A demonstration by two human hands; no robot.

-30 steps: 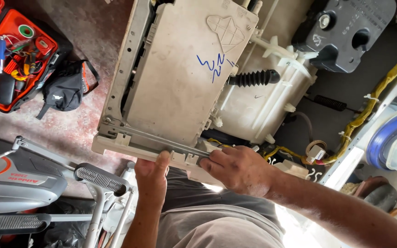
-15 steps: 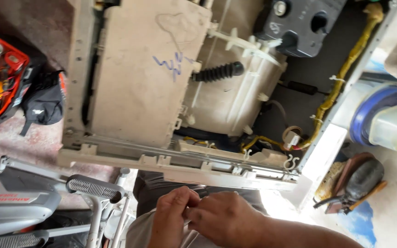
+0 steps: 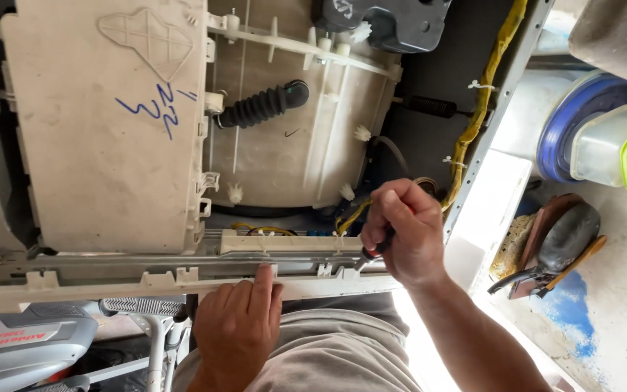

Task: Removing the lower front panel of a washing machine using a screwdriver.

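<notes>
Looking down into an opened cream-coloured plastic appliance body, right hand [image 3: 400, 232] closed in a fist around a dark-handled screwdriver [image 3: 371, 255], only a short stretch of handle and shank showing below the fingers, the tip lost against the long off-white front rail [image 3: 110, 289] near its right end, so no telling what it bears on. Left hand [image 3: 237, 327] lying open and flat, fingers together, index fingertip pressing on the same rail just left of the tool, gripping nothing. Wrists and forearms cut off by the lower edge, grey-trousered lap [image 3: 328, 356] beneath. Above the rail, a large beige rectangular plastic box [image 3: 103, 131] with blue pen scribbles, covering the left of the cavity and hiding whatever sits behind it. To its right, the pale ribbed plastic tub [image 3: 292, 138] with a black corrugated rubber hose [image 3: 259, 107] lying across it, upper part blocked by a dark grey moulded plastic block [image 3: 393, 22] cut off at the top. Yellow-sleeved wire bundle [image 3: 480, 101] running down the right frame edge and vanishing behind the right hand. Off to the right on the floor, a blue-rimmed round container holding a clear tub with a lime-green lid [image 3: 604, 138], partly out of frame, and a dark iron-shaped object on a brown board [image 3: 556, 243], hard to make out. Lower left, part of a grey exercise machine [image 3: 30, 348].
</notes>
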